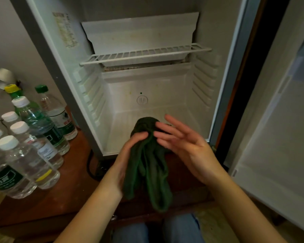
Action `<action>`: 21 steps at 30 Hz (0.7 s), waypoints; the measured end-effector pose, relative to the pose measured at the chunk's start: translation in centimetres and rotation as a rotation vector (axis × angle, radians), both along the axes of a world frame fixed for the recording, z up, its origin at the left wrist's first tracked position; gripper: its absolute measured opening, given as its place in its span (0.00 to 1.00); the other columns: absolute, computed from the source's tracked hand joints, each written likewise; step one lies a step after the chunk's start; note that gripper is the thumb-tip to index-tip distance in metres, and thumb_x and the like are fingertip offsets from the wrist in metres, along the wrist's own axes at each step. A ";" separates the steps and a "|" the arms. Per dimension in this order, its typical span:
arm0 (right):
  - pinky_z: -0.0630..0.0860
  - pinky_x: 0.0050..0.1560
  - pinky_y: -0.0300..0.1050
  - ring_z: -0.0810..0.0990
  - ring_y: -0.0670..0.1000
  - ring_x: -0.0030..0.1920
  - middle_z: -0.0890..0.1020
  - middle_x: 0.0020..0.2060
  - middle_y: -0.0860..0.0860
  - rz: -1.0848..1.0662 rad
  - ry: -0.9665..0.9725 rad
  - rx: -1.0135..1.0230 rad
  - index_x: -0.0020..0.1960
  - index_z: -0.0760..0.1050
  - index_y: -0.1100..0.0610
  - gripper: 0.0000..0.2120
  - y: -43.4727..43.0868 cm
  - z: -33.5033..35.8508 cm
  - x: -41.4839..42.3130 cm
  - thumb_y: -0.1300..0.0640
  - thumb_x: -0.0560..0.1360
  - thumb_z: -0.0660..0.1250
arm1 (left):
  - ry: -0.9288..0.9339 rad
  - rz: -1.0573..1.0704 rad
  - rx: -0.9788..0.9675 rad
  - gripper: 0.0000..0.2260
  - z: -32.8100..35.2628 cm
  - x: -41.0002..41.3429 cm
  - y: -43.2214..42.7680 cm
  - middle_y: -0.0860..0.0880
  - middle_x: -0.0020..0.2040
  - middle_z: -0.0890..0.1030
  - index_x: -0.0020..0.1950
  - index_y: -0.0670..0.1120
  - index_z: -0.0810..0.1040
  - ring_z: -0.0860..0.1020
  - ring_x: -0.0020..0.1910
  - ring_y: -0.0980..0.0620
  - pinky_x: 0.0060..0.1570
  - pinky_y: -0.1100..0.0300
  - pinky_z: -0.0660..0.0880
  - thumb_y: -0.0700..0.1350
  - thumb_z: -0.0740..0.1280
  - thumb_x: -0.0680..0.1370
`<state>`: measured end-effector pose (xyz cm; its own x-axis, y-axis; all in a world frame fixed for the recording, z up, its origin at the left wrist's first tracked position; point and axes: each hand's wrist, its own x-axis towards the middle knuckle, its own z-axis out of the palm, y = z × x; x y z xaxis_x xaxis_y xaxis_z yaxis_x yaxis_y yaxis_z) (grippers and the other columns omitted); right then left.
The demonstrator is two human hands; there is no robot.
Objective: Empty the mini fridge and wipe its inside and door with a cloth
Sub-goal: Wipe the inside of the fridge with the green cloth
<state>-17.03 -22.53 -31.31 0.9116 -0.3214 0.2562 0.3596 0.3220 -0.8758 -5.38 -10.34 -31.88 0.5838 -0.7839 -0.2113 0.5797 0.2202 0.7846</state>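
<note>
At the left edge of the frame a cluster of plastic water bottles (27, 148) stands on a reddish-brown wooden surface (63, 193); most have white caps, one has a green cap and one behind them a yellow-green cap. Above them, at the far left, part of a grey metallic object shows, too cropped to identify. A black cable (90, 165) loops on the wood just beside the lower left corner of the mini fridge (63, 88).

The fridge fills the centre of the frame and stands open. Its white interior holds no items. A white wire shelf (144, 54) spans the upper part, with a white tray or flap (140, 34) tilted behind and above it. A label (65, 29) is stuck to the inner left wall, its print too blurred to read. A round drain fitting (142, 100) sits low on the back wall, with faint yellowish stains nearby.

In the lower centre, in front of the fridge opening, the left hand (130, 155) grips a dark green cloth (147, 165), fingers closed around its upper bunched part; the rest hangs down in folds toward the person's knees in blue jeans (181, 228). Just right of it, the right hand (184, 146) is spread, fingers extended, fingertips touching or just beside the top of the cloth; it grasps nothing.

At the right of the frame the fridge door (279, 137) stands swung open, its pale inner face turned toward the camera.
</note>
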 end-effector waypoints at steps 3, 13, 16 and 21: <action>0.77 0.48 0.40 0.82 0.48 0.46 0.83 0.51 0.52 -0.442 0.095 -0.209 0.60 0.75 0.54 0.19 -1.4 -3.2 0.0 0.72 0.78 0.56 | 0.116 -0.070 -0.009 0.25 -1.1 2.5 0.0 0.45 0.40 0.72 0.59 0.41 0.70 0.76 0.29 0.49 0.28 0.61 0.76 0.51 0.69 0.66; 0.71 0.38 0.33 0.75 0.47 0.39 0.78 0.50 0.47 -0.653 0.331 -0.516 0.63 0.69 0.44 0.23 -3.4 -9.9 1.3 0.69 0.78 0.57 | -0.393 -0.103 0.512 0.17 1.2 5.3 -7.1 0.41 0.47 0.80 0.56 0.42 0.76 0.80 0.44 0.45 0.42 0.59 0.75 0.52 0.68 0.73; 0.71 0.37 0.32 0.75 0.46 0.39 0.78 0.47 0.47 -0.673 0.381 -0.410 0.60 0.70 0.42 0.22 -3.7 -10.2 1.9 0.68 0.78 0.59 | -0.481 -0.022 0.487 0.18 0.4 5.9 -11.2 0.42 0.50 0.81 0.62 0.42 0.75 0.80 0.48 0.45 0.45 0.57 0.78 0.48 0.69 0.75; 0.74 0.39 0.34 0.77 0.43 0.40 0.78 0.44 0.47 -0.699 0.405 -0.292 0.61 0.72 0.43 0.16 -4.1 -10.2 1.9 0.61 0.79 0.61 | -0.549 0.115 0.465 0.12 -0.6 8.1 -19.4 0.43 0.46 0.82 0.57 0.40 0.78 0.80 0.50 0.42 0.53 0.53 0.77 0.41 0.70 0.74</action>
<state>-15.14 -26.62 -41.52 0.5675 -0.8155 0.1133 0.0329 -0.1150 -0.9928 2.77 -29.71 -32.52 0.7744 -0.6119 -0.1609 0.0693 -0.1707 0.9829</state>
